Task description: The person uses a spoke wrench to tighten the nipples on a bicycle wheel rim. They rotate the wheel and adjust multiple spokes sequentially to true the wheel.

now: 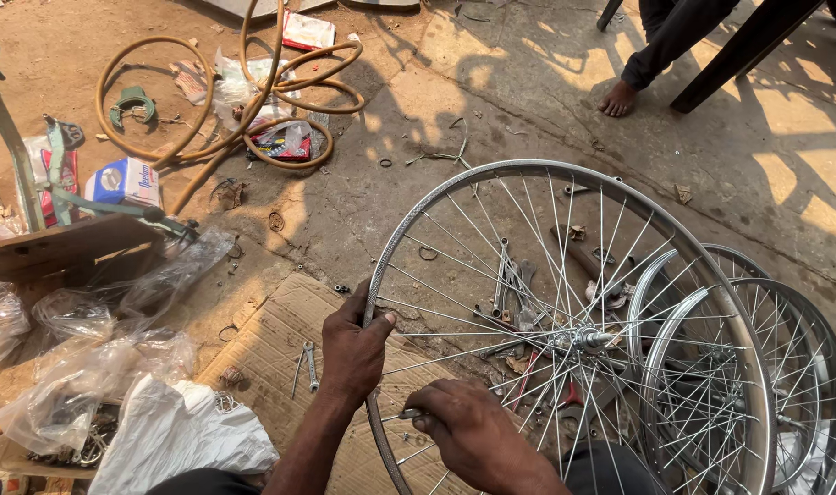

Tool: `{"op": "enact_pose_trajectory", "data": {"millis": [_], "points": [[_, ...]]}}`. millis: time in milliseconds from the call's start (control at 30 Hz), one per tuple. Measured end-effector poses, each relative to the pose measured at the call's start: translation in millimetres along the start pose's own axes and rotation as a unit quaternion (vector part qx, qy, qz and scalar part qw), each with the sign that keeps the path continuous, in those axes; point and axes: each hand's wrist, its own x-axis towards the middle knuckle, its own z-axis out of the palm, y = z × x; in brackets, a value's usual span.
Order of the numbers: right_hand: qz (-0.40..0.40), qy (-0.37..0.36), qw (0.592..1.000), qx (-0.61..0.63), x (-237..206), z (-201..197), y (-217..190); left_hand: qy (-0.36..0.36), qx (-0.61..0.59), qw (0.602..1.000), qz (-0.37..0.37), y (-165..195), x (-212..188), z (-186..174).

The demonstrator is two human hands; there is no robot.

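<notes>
While the large silver spoked bicycle wheel rim (565, 174) stands upright on the ground in front of me, I see my left hand (354, 353) wrapped around its left edge, the thumb over the metal and the fingers behind it. My right hand (478, 435) is lower, inside the wheel, and its fingers are closed on a small silver tool (407, 415) that sits at the end of a spoke near the rim. I cannot tell exactly what kind of tool it is.

To do this step well, I think the left hand must keep the rim steady, so it does not roll, and the right hand must turn only a little each time, with the tool seated fully on the spoke end, otherwise it may slip.

Around the wheel I count two more silver spoked wheels (785, 385) leaning just beside it on the right. Behind the spokes lie several metal wrenches (510, 284) on the ground; I count at least three, but the spokes hide some. One small silver spanner (310, 365) lies on the flat brown cardboard sheet (271, 339), near my left hand. Farther away there is one coiled orange rubber hose (225, 101), one white and blue small box (125, 181), one white plastic bag (175, 431) and some clear plastic bags (88, 357). At the top, one bare foot (618, 99) of another person rests on the concrete floor (491, 82).
</notes>
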Motion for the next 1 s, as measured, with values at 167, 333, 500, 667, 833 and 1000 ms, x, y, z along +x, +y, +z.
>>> {"op": "enact_pose_trajectory", "data": {"millis": [167,333,500,667,833,1000], "points": [[0.182,-0.149,0.972,0.021,16.6,-2.6,-15.9,-0.003,0.005,1.000,-0.009,1.4,-1.9,-1.6],[-0.102,0.011,0.985,0.142,7.0,-0.6,-3.3,0.006,-0.004,1.000,-0.028,0.7,-2.1,-2.4],[0.107,-0.031,0.993,-0.046,22.9,26.3,-13.4,0.009,0.000,1.000,-0.009,-3.2,0.9,-0.8],[0.083,-0.124,0.988,-0.043,27.6,8.2,-12.3,0.010,0.002,1.000,-0.019,-3.6,1.4,-3.0],[0.029,-0.026,0.992,0.123,18.5,-4.3,-4.5,0.011,0.009,0.999,-0.038,-2.5,0.3,-4.3],[0.113,-0.087,0.978,-0.150,31.5,18.8,-22.6,0.007,0.021,1.000,-0.017,-4.5,2.7,-2.1]]}}
